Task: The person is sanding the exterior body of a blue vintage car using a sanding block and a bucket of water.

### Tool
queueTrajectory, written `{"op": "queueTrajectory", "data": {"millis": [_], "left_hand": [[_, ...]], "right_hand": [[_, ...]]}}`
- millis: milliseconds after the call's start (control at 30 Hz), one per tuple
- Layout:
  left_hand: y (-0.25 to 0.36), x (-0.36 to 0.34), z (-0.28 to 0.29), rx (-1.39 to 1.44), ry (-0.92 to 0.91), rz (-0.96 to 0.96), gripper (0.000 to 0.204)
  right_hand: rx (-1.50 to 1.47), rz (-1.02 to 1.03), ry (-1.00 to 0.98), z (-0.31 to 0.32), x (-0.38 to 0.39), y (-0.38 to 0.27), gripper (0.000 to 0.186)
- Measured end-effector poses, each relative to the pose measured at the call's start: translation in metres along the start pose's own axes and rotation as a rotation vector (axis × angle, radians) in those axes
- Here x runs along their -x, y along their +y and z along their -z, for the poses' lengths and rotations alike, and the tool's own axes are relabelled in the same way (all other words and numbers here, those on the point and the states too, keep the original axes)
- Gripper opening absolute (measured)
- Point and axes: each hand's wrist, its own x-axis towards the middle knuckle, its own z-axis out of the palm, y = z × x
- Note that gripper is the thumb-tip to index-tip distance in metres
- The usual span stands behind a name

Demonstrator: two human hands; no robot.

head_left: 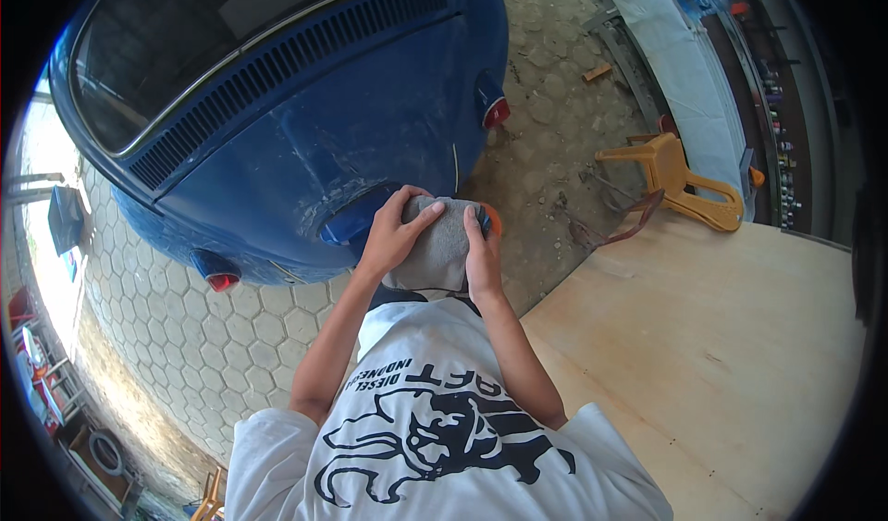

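In front of my chest, my left hand and my right hand grip a folded grey cloth from both sides. Both thumbs press on its upper face, and the other fingers are mostly hidden behind it. Whether the cloth wraps anything cannot be seen. An orange rounded edge shows just beyond my right fingers; its kind is unclear. Past the cloth stands the rear of a dark blue car, with whitish scuffs on its lid. A raised blue housing on that lid is partly covered by my left hand.
A pale wooden board fills the right side. Beyond it are a yellow plastic stool, a rusty metal piece and a white-covered bench. Hexagonal paving lies at left. Red tail lights jut from the car.
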Motion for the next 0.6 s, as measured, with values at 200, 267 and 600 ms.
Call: {"op": "queueTrajectory", "data": {"millis": [200,267,600], "left_hand": [[0.009,0.009,-0.056,-0.116,-0.096,-0.011,0.034],[0.007,0.015,-0.081,-0.077,-0.156,0.026,0.035],[0.015,0.092,-0.260,0.512,-0.564,0.388,0.043]], "right_hand": [[-0.047,0.024,0.049,0.078,0.011,0.005,0.043],[-0.081,0.027,0.018,0.111,0.018,0.010,0.040],[-0.120,0.046,0.139,0.317,0.041,0.033,0.017]]}}
